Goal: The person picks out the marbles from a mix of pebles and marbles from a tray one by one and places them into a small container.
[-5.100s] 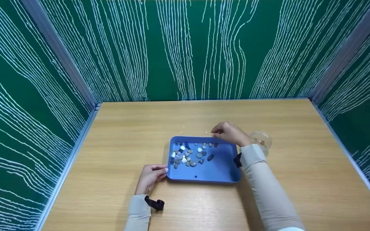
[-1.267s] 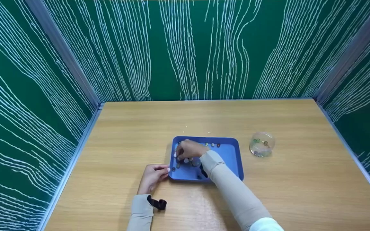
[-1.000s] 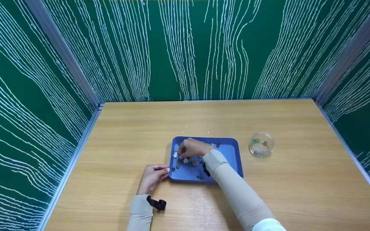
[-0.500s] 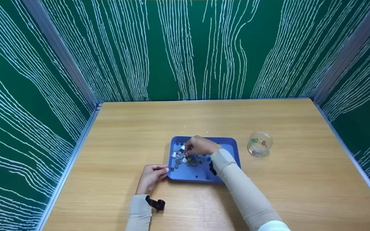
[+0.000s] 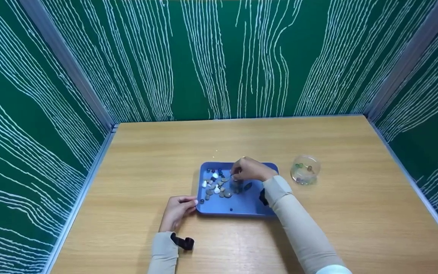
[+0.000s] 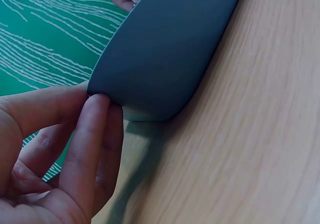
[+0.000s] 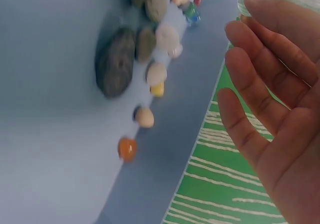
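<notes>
Compared with half a second ago, the right hand [image 5: 250,169] sits farther right over the blue tray [image 5: 215,209], toward its far side; a second ago it was over the left part. Its move uncovers the pale and grey stones [image 5: 217,189] on the tray's left half. The right-wrist view shows thumb and forefinger together, pinching a clear, greenish bead [image 7: 243,5]; the other fingers are slightly bent. An orange stone [image 7: 127,149] and several pebbles lie in the tray beside that hand.

The left hand [image 5: 177,213] stays where it was, thumb and fingers clamped on the tray's left rim near the near corner. A dark bead [image 5: 202,201] lies just inside that rim, where none lay five seconds ago. The clear container [image 5: 313,176] stands right of the tray, green and brown beads inside as before.
</notes>
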A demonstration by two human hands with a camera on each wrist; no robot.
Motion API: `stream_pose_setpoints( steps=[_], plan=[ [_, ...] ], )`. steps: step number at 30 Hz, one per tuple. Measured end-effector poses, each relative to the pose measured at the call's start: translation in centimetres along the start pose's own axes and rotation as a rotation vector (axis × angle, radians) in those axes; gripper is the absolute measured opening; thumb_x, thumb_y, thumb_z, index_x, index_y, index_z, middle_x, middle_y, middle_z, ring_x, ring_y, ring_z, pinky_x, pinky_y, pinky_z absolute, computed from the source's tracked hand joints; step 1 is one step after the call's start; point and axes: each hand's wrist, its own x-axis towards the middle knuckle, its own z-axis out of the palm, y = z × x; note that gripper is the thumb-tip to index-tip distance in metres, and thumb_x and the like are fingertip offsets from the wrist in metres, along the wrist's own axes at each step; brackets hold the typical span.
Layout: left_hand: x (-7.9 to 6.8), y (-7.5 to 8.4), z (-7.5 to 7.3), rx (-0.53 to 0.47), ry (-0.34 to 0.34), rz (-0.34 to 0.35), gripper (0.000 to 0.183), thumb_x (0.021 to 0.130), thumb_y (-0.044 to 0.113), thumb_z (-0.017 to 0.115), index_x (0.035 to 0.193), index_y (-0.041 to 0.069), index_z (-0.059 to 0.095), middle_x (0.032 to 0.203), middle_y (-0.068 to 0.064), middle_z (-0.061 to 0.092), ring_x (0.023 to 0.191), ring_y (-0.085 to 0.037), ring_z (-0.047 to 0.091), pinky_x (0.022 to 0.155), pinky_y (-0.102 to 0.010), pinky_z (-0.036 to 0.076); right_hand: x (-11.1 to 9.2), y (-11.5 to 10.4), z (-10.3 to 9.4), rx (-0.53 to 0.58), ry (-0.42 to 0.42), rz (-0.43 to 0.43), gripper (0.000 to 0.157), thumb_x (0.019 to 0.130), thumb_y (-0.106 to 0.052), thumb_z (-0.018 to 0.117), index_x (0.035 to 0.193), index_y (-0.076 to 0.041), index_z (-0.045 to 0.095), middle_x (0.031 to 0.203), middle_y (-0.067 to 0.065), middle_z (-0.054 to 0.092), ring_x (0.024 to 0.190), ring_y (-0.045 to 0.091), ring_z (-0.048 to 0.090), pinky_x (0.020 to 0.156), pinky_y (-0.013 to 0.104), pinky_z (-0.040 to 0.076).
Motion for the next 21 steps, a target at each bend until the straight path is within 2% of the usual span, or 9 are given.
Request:
stream_pose_setpoints(
  steps=[4, 13, 21],
  plan=[
    [0.1, -0.1, 0.0, 0.000, -0.002, 0.004, 0.030, 0.083, -0.003, 0.069, 0.110, -0.014, 0.064, 0.098, -0.014, 0.069, 0.079, -0.012, 0.067, 0.076, -0.023, 0.060, -0.6, 0.6, -0.8, -0.013, 0.023, -0.001, 0.015, 0.089, -0.016, 0.068, 0.102, -0.010, 0.074, 0.095, 0.001, 0.070, 0.081, 0.013, 0.062, 0.076, 0.028, 0.059],
    [0.3, -0.6, -0.2, -0.008, -0.014, 0.046, 0.032, 0.082, -0.006, 0.068, 0.111, -0.018, 0.062, 0.088, -0.007, 0.070, 0.075, -0.010, 0.066, 0.072, -0.022, 0.060, -2.6, 2.1, -2.2, -0.008, 0.075, 0.022, 0.015, 0.089, -0.017, 0.069, 0.101, -0.009, 0.074, 0.097, 0.004, 0.071, 0.086, 0.016, 0.064, 0.083, 0.034, 0.060],
    [0.4, -0.5, -0.2, -0.006, -0.015, 0.023, 0.030, 0.082, -0.004, 0.069, 0.110, -0.015, 0.064, 0.091, -0.009, 0.069, 0.077, -0.011, 0.067, 0.075, -0.024, 0.061, -4.1, 3.3, -3.2, -0.017, 0.138, 0.058, 0.020, 0.087, -0.019, 0.070, 0.103, -0.007, 0.073, 0.098, 0.007, 0.072, 0.086, 0.018, 0.066, 0.080, 0.035, 0.060]
  ],
)
